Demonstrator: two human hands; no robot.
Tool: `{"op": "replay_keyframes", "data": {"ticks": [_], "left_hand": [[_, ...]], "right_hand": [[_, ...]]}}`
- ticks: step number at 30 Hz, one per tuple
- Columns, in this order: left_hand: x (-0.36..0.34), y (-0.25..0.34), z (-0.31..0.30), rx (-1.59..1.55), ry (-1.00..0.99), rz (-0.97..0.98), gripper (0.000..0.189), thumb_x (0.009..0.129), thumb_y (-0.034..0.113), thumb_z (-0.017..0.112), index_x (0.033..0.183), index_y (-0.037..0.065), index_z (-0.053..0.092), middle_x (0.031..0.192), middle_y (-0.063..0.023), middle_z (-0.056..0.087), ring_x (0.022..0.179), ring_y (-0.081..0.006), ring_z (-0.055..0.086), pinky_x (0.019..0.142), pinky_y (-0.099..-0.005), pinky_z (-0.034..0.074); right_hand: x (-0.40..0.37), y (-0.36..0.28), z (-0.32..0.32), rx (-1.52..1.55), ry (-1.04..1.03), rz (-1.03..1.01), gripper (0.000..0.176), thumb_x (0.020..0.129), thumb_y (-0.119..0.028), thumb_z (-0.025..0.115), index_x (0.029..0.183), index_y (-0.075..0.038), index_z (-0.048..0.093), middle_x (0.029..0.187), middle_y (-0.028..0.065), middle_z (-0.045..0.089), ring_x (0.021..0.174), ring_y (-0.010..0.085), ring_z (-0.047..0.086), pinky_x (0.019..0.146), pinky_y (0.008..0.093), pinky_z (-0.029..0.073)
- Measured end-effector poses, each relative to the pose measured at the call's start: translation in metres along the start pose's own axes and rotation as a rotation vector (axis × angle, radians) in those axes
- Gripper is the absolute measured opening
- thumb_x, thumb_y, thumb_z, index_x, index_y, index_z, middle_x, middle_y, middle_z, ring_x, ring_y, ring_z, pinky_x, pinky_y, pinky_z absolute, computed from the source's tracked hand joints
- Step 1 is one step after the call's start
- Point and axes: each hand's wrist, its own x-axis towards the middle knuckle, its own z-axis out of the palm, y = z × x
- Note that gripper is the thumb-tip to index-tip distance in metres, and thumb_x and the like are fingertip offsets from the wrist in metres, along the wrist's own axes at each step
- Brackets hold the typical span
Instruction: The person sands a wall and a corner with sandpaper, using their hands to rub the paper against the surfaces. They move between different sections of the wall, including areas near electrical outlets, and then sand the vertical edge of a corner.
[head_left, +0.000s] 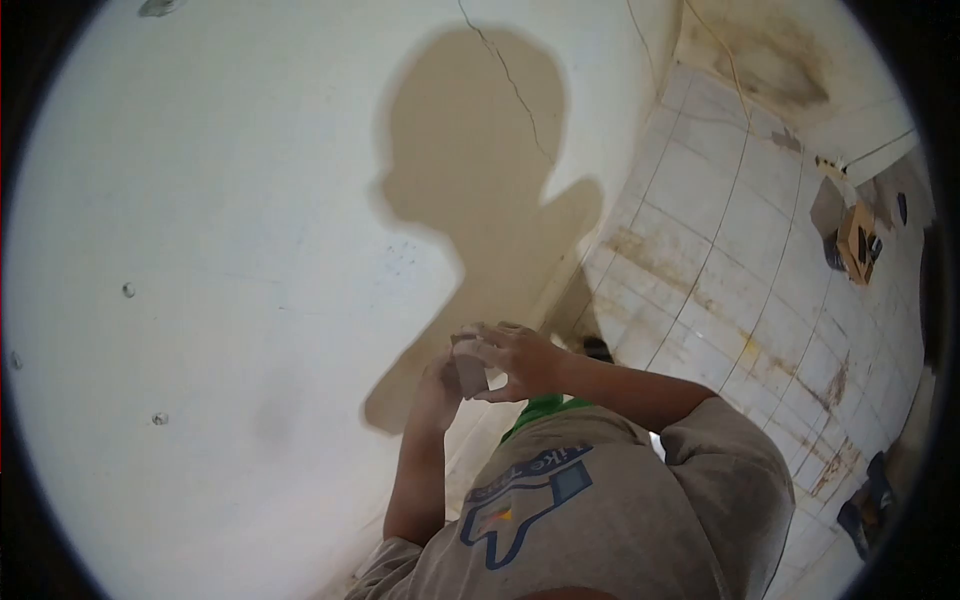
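Note:
In front of my chest, close to the white wall (pixel 250 250), both hands meet on a small brown-grey sheet that looks like folded sandpaper (pixel 471 378). My left hand (pixel 438 388) grips its left edge, with the fingers partly hidden behind it. From the right, my right hand (pixel 522 360) closes over its top and side, thumb low and fingers curled across the upper edge. Whether the sheet wraps around a block cannot be made out.
A long crack (pixel 505 75) runs down the wall, and several small holes (pixel 128 290) mark its left part. Stained white floor tiles (pixel 690 240) lie to the right. On them are an open cardboard box (pixel 857 243) with dark items and dark footwear (pixel 855 525).

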Motion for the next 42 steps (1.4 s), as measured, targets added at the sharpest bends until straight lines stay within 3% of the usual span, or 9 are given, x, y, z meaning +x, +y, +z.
{"op": "replay_keyframes", "data": {"ticks": [5,8,17,20,23,28,32,34,42], "left_hand": [[0.007,0.022,0.014,-0.075,-0.018,0.076,0.044,0.102,0.031,0.056,0.133,0.001,0.057,0.118,-0.013,0.066,0.1,-0.0226,0.063,0.083,-0.0333,0.05],[0.014,0.038,0.026,-0.156,-0.237,0.128,0.037,0.103,0.019,0.056,0.131,-0.004,0.059,0.121,-0.0142,0.066,0.108,-0.0238,0.064,0.093,-0.0371,0.05],[0.037,0.053,0.094,-0.019,-0.107,0.186,0.034,0.099,0.011,0.051,0.129,-0.004,0.059,0.117,-0.0113,0.066,0.105,-0.0203,0.063,0.091,-0.0352,0.05],[0.045,0.052,0.104,-0.086,-0.202,0.191,0.033,0.099,0.013,0.053,0.125,-0.004,0.061,0.113,-0.0102,0.066,0.103,-0.0189,0.063,0.088,-0.0339,0.049],[0.053,0.045,0.104,-0.158,-0.2,0.189,0.031,0.099,0.015,0.054,0.122,-0.004,0.062,0.111,-0.0094,0.066,0.099,-0.0178,0.063,0.084,-0.0319,0.049],[0.069,0.04,0.088,-0.133,0.006,0.182,0.028,0.097,0.012,0.057,0.119,-0.003,0.065,0.106,-0.0093,0.068,0.094,-0.0165,0.064,0.081,-0.0315,0.051],[0.079,0.036,0.083,0.115,0.162,0.25,0.021,0.095,0.008,0.057,0.105,-0.003,0.071,0.092,-0.007,0.07,0.081,-0.0148,0.064,0.072,-0.0296,0.052],[0.081,0.036,0.082,0.319,0.169,0.285,0.02,0.094,0.007,0.056,0.097,-0.004,0.073,0.086,-0.0053,0.07,0.074,-0.0139,0.063,0.066,-0.0285,0.051],[0.091,0.015,0.081,0.961,0.178,0.455,0.022,0.091,0.011,0.063,0.105,-0.001,0.076,0.071,-0.0069,0.058,0.064,-0.0152,0.054,0.058,-0.0333,0.044]], "right_hand": [[0.014,-0.016,-0.038,0.327,0.154,0.199,0.078,0.084,-0.04,0.08,0.145,-0.008,0.044,0.148,0.0207,0.046,0.121,0.0408,0.059,0.085,0.044,0.056],[0.009,-0.03,-0.042,0.183,0.371,0.102,0.068,0.092,-0.034,0.073,0.147,-0.006,0.043,0.152,0.023,0.043,0.126,0.0394,0.057,0.079,0.041,0.057],[-0.011,-0.024,-0.067,0.122,0.686,0.081,0.041,0.094,-0.015,0.068,0.133,-0.004,0.058,0.137,0.0208,0.057,0.105,0.0238,0.063,0.071,0.0319,0.055],[-0.019,-0.01,-0.067,0.139,0.696,0.08,0.044,0.091,-0.015,0.073,0.131,-0.005,0.06,0.122,0.017,0.065,0.09,0.0241,0.067,0.067,0.0314,0.055],[-0.025,-0.002,-0.071,0.254,0.543,0.306,0.046,0.089,-0.014,0.075,0.132,-0.007,0.06,0.119,0.0161,0.065,0.088,0.0223,0.063,0.071,0.0332,0.052],[-0.015,0.009,-0.062,0.075,0.571,0.25,0.062,0.078,-0.023,0.084,0.134,-0.014,0.059,0.138,0.0149,0.055,0.102,0.028,0.065,0.082,0.0402,0.057],[-0.017,0.01,-0.058,-0.004,0.513,0.202,0.073,0.072,-0.03,0.087,0.137,-0.016,0.056,0.152,0.0152,0.041,0.123,0.034,0.06,0.096,0.0477,0.056],[-0.025,0.02,-0.047,0.004,0.5,0.247,0.075,0.072,-0.03,0.087,0.137,-0.016,0.055,0.151,0.0163,0.042,0.123,0.0371,0.06,0.098,0.0489,0.055],[-0.028,0.007,-0.03,-0.104,0.288,0.604,0.069,0.073,-0.033,0.084,0.127,-0.002,0.055,0.144,0.0225,0.047,0.113,0.0415,0.064,0.098,0.0477,0.053]]}}
